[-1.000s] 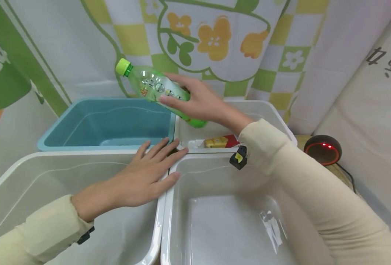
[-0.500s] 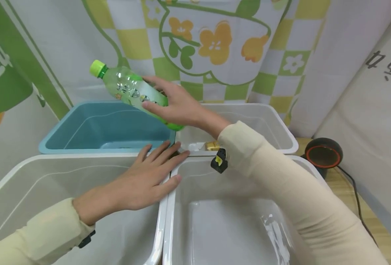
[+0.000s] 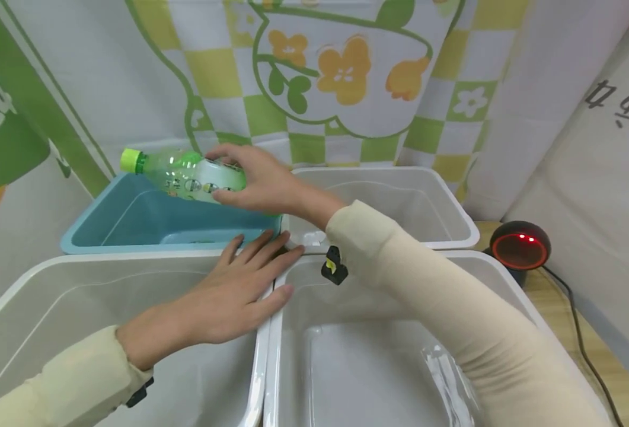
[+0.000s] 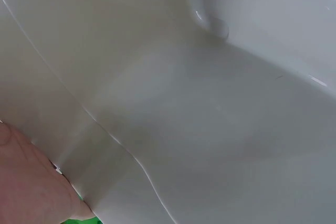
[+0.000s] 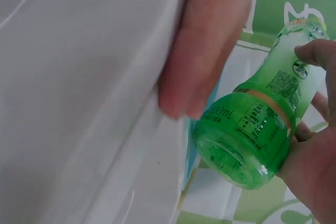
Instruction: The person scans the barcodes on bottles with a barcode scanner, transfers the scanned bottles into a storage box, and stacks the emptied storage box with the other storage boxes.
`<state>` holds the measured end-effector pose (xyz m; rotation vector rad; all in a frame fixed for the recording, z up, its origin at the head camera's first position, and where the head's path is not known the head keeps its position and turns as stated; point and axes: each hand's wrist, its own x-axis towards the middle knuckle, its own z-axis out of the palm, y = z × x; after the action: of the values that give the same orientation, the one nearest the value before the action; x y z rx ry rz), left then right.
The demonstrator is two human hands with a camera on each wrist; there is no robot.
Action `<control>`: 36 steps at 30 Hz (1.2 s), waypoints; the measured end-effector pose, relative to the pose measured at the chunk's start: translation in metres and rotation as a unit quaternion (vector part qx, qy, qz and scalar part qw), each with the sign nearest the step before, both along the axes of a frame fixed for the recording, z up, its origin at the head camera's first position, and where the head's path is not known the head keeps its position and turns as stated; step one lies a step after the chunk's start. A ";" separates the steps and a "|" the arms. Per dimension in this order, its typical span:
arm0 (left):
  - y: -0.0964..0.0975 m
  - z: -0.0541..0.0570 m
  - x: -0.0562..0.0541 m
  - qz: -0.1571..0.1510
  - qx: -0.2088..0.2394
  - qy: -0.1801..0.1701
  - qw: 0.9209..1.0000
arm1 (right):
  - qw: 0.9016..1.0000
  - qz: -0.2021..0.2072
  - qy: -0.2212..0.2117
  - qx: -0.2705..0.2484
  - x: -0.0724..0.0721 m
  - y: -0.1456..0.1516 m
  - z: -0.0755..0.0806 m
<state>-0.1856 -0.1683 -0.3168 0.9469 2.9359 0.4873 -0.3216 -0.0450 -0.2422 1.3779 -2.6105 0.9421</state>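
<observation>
My right hand [image 3: 266,181] grips a clear plastic bottle [image 3: 178,173] with a green label and a lime-green cap. It lies nearly level over the blue bin [image 3: 133,248], cap pointing left. In the right wrist view, thumb and fingers wrap the bottle's labelled middle, and its green base [image 5: 236,150] faces the camera. My left hand [image 3: 234,290] rests with spread fingers on the rims where the bins meet. Only part of that hand [image 4: 37,187] shows in the left wrist view, beside the grey bin's wall [image 4: 131,103].
Two large grey bins stand in front, a left one [image 3: 31,276] and a right one [image 3: 346,356]. A smaller grey bin [image 3: 447,244] sits behind, with a small clear item [image 3: 314,238] inside. A round black device [image 3: 519,244] with a cable stands at right. A patterned curtain [image 3: 346,71] hangs behind.
My right hand has carried the bottle left and down, from beside the back grey bin to over the blue bin. The bottle has tipped nearer level. My left hand stays put.
</observation>
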 end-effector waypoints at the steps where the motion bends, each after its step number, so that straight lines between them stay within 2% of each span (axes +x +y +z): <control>1: -0.001 -0.001 0.001 0.003 0.002 -0.001 1.000 | 1.000 0.000 0.004 0.012 0.001 -0.004 0.000; 4: -0.004 -0.003 0.004 0.012 0.005 -0.001 1.000 | 0.999 0.002 0.015 0.042 0.004 -0.015 -0.001; 9: -0.004 -0.006 0.005 0.014 0.007 -0.001 1.000 | 0.998 0.002 0.006 0.068 0.008 -0.019 0.000; 14: -0.001 -0.006 0.003 0.013 0.003 -0.001 1.000 | 0.999 -0.005 -0.007 0.047 0.011 -0.009 0.003; 20: 0.002 -0.004 0.001 0.008 0.001 0.001 1.000 | 1.000 -0.013 0.009 0.006 0.012 0.015 0.007; 28: 0.003 -0.002 -0.001 0.006 -0.004 -0.008 1.000 | 0.997 -0.022 0.045 0.059 0.014 0.059 0.012; 36: 0.003 0.000 0.000 0.011 -0.008 -0.012 1.000 | 0.996 -0.046 0.020 0.075 0.019 0.096 0.012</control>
<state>-0.1860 -0.1653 -0.3171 0.9012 2.9274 0.4714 -0.3031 0.0514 -0.2304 1.2778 -2.7367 0.7125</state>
